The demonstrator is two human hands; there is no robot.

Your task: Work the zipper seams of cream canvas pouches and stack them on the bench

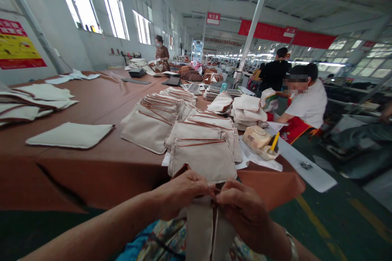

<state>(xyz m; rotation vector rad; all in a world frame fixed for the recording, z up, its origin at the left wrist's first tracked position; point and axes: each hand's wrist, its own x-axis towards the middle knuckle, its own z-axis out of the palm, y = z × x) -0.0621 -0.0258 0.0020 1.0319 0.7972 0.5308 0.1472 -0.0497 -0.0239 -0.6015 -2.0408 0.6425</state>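
Observation:
Close to my body, at the table's front edge, I hold a cream fabric piece (199,226) with brown trim, perhaps a pouch or bag panel. My left hand (185,189) pinches its upper edge from the left. Facing it, my right hand (243,202) grips the same edge, the fingertips of both hands nearly meeting at the brown strip. The lower part hangs down over my patterned clothing. Just beyond my hands lie overlapping cream pouches (202,157) with brown edging. What sits inside my fingertips is partly hidden.
The brown-covered table (101,171) carries one separate pouch (72,135) and a cream stack (33,100) at left. At right stand a cut-open plastic container (257,138) and a yellow-handled tool (275,142). A seated co-worker (309,98) handles fabric at the table's right side.

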